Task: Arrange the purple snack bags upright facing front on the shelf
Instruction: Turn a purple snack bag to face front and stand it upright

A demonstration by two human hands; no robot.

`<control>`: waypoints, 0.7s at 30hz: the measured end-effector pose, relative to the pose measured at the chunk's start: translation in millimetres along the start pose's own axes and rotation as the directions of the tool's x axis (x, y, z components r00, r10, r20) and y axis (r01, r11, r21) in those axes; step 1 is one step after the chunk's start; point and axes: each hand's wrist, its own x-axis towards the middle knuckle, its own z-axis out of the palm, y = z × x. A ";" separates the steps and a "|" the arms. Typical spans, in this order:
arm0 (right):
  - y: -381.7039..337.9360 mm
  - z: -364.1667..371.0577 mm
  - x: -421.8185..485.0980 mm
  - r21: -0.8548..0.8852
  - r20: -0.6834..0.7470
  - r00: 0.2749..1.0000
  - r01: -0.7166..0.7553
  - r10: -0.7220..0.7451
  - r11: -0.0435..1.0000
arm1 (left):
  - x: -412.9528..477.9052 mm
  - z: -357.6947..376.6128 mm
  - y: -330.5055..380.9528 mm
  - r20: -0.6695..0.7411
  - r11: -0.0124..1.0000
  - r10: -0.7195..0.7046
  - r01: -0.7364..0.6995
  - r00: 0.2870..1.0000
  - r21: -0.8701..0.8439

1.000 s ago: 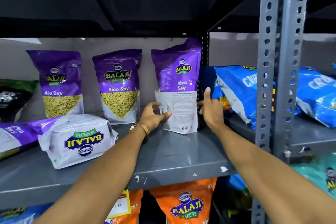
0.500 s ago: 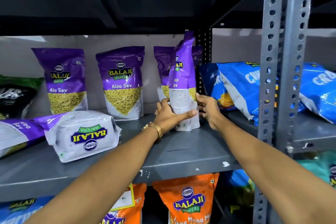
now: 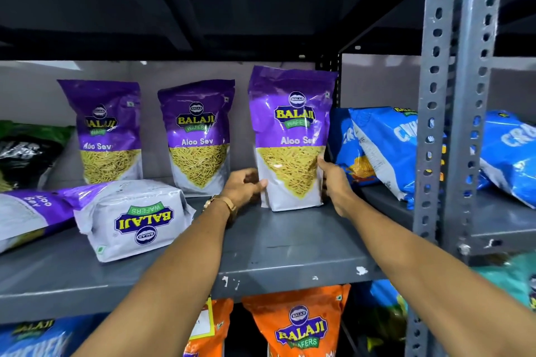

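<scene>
A purple Aloo Sev bag (image 3: 291,136) stands upright on the grey shelf (image 3: 290,243), front side out. My left hand (image 3: 242,187) grips its lower left edge and my right hand (image 3: 333,182) holds its lower right edge. Two more purple bags, one in the middle (image 3: 198,136) and one at the left (image 3: 108,130), stand upright against the back wall, fronts out. Another purple bag (image 3: 136,219) lies flat on the shelf with its base toward me. A further purple bag (image 3: 27,213) lies on its side at the far left.
Blue snack bags (image 3: 383,148) lean on the neighbouring shelf to the right, behind a grey perforated upright post (image 3: 435,124). A green and black bag (image 3: 26,151) sits at the far left. Orange bags (image 3: 298,324) stand on the shelf below.
The held bag was turned from back side out, through edge-on, to front side out. Both hands stayed at its lower edges.
</scene>
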 end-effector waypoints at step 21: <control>-10.9 -48.1 -73.6 -0.506 -0.059 0.952 0.231 -0.301 0.831 | -60.6 6.1 34.3 0.045 0.974 0.075 -0.083 0.996 0.210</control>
